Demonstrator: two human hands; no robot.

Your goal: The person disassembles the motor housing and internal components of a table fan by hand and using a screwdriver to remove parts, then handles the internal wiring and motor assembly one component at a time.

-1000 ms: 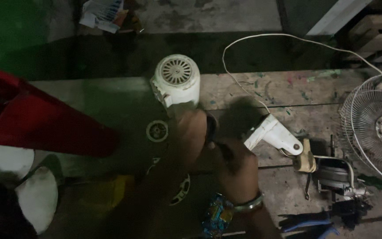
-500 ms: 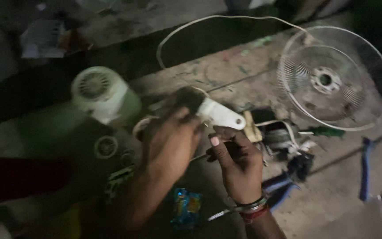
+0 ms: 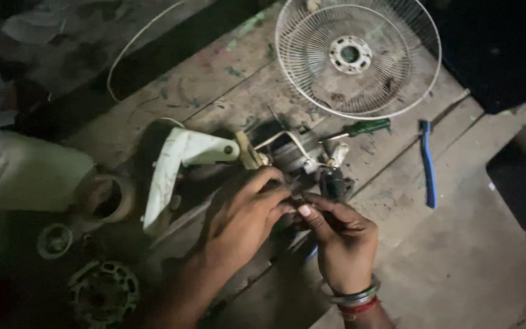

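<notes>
small dark part (image 3: 293,207) pinched between fingertips of left hand (image 3: 245,216) and right hand (image 3: 342,240), mid workbench (image 3: 458,268), just below fan motor (image 3: 299,161), white bracket (image 3: 178,164) left, wire fan guard (image 3: 357,58) at far edge, blue tool (image 3: 427,161) right, view shifted right since earlier

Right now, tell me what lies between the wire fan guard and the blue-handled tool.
Head view: only bare wooden planks lie between the wire fan guard and the blue-handled tool; the green-handled screwdriver lies off to the side.
</notes>
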